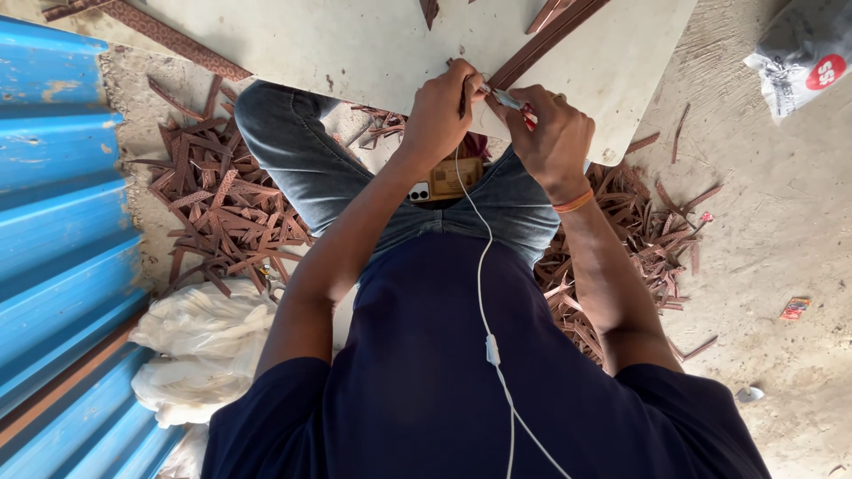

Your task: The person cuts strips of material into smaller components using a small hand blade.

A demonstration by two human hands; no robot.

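My left hand [441,108] pinches the near end of a long brown patterned strip [543,40] that lies on a white board [355,44] across my lap. My right hand [552,133] grips a small cutting tool [508,99] with a metal blade and a red handle. The blade's tip meets the strip's end right beside my left fingers. Both hands are close together at the board's near edge.
Heaps of brown strip offcuts [222,204] lie on the concrete floor on both sides of my legs. A phone [444,182] rests in my lap with a white earphone cable. Blue corrugated sheet [53,222] is at left, white crumpled plastic [204,346] beside it, a grey bag [803,49] top right.
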